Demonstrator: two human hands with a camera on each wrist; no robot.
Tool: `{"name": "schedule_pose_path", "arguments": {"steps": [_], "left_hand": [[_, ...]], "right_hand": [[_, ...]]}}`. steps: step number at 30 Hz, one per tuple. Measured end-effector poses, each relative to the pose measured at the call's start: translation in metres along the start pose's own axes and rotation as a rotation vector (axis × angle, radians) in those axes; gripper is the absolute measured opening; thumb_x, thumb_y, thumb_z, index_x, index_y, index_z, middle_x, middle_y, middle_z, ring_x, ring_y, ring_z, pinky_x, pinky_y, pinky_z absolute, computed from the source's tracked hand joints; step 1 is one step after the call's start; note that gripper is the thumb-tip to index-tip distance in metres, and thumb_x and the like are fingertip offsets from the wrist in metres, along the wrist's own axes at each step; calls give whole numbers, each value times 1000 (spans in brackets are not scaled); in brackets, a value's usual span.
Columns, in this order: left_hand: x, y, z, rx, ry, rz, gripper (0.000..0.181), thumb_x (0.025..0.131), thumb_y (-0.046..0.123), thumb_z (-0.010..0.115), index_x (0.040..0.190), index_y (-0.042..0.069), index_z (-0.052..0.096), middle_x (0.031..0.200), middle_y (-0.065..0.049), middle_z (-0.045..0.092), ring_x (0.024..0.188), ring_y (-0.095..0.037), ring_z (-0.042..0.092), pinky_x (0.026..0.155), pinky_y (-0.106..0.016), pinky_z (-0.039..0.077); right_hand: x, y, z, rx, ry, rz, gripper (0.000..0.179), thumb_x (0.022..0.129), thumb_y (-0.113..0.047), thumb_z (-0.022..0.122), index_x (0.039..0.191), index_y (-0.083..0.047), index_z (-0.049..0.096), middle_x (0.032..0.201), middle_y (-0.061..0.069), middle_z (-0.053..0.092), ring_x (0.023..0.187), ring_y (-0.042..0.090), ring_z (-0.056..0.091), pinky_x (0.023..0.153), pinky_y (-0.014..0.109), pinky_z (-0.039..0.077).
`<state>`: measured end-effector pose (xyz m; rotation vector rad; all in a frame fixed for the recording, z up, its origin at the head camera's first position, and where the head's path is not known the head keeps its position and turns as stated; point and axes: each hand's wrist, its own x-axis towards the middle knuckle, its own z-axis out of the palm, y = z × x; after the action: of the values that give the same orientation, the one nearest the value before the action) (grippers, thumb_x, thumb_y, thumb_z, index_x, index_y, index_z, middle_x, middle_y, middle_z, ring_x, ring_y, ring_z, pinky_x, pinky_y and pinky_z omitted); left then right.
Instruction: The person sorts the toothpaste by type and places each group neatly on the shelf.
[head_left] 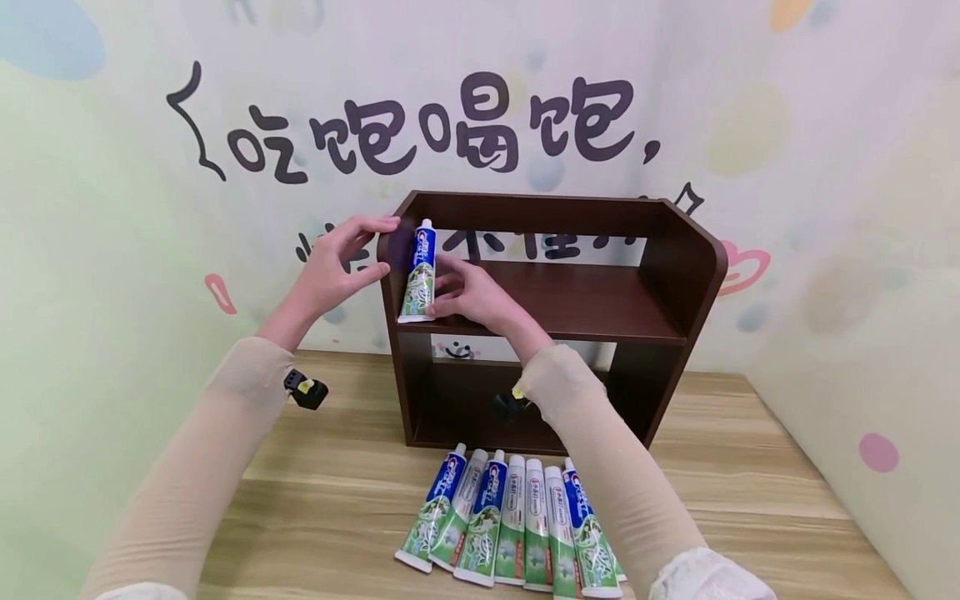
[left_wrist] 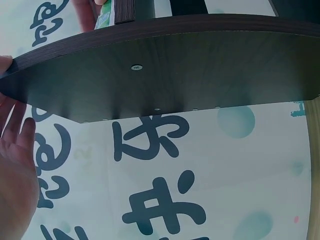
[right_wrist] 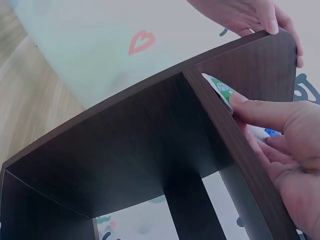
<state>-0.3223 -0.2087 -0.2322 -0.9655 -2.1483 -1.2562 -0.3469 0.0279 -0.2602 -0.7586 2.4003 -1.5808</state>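
Observation:
A brown two-tier shelf (head_left: 555,300) stands against the wall. My left hand (head_left: 337,262) grips the upper front corner of its left side panel (left_wrist: 165,70), thumb and fingers on the panel's edges. A blue, white and green toothpaste tube (head_left: 420,279) stands cap up, slightly tilted, on the left of the upper tier, close to that panel. My right hand (head_left: 476,296) pinches this tube near its flat lower end. In the right wrist view the thumb of the right hand (right_wrist: 295,135) presses on the tube's green end (right_wrist: 220,90), while its fingers are partly hidden by the shelf board.
Several toothpaste tubes (head_left: 513,521) lie side by side on the wooden table (head_left: 322,500) in front of the shelf, caps toward it. The right forearm partly covers the rightmost ones. Behind the shelf is a wall (head_left: 495,50) with large dark lettering.

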Motion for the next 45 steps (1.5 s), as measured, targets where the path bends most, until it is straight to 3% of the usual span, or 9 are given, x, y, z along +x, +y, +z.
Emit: {"name": "schedule_pose_path", "arguments": {"steps": [12, 20, 33, 38, 45], "left_hand": [[-1, -1, 1, -9, 9, 17, 45, 86, -5, 68, 129, 1, 59, 141, -18, 57, 135, -12, 52, 116, -24, 40], [0, 0, 1, 1, 6, 18, 45, 86, -4, 68, 130, 2, 59, 142, -17, 56, 137, -15, 51, 118, -35, 38], [0, 0, 0, -3, 0, 17, 45, 86, -4, 68, 130, 1, 58, 142, -18, 56, 137, -13, 51, 119, -34, 38], [0, -1, 0, -5, -3, 1, 45, 87, -4, 68, 130, 2, 58, 144, -16, 56, 138, -13, 49, 119, -29, 37], [0, 0, 0, 1, -1, 2, 45, 87, -3, 68, 131, 2, 58, 143, -16, 56, 138, -13, 49, 120, -36, 36]], "right_hand": [[-1, 8, 1, -67, 14, -21, 79, 83, -17, 79, 151, -16, 40, 123, 9, 63, 102, 20, 66, 96, 30, 57], [2, 7, 1, -137, 25, -35, 74, 84, -17, 78, 149, -11, 44, 117, 9, 66, 100, 20, 65, 94, 31, 56], [0, 6, 2, -236, 58, -48, 63, 85, -25, 78, 141, -8, 55, 110, 7, 68, 97, 19, 62, 86, 27, 54], [-2, 5, 2, -249, 56, -49, 59, 85, -26, 78, 138, -7, 58, 109, 7, 69, 94, 18, 62, 83, 26, 54], [-3, 5, 1, -236, 58, -53, 56, 84, -26, 79, 133, -6, 61, 107, 7, 69, 94, 18, 61, 83, 25, 54]]}}
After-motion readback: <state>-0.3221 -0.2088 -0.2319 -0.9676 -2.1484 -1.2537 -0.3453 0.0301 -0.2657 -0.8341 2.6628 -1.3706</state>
